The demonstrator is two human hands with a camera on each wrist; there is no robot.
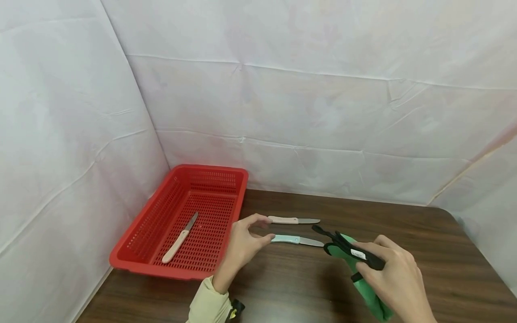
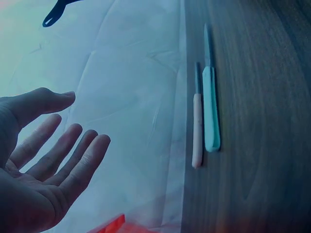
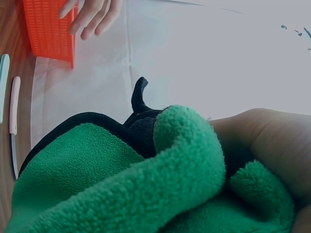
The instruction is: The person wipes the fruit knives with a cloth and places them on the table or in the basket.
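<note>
Plainly, the left hand (image 1: 242, 241) leans forward from a pale yellow sleeve (image 1: 210, 303), thumb and fingers parted with nothing held, near the handle ends of a light-blue-handled knife (image 1: 296, 240) and a pink-handled knife (image 1: 294, 220), which lie side by side on the dark wood-grain table (image 1: 291, 282); the right hand (image 1: 397, 267) pinches the black part of a green plush towel (image 1: 369, 296) between thumb and fingers, cloth hanging below; a beige-handled knife (image 1: 177, 244) lies inside the red perforated plastic basket (image 1: 165, 270), and creased white sheeting (image 1: 307, 103) rises behind the table
</note>
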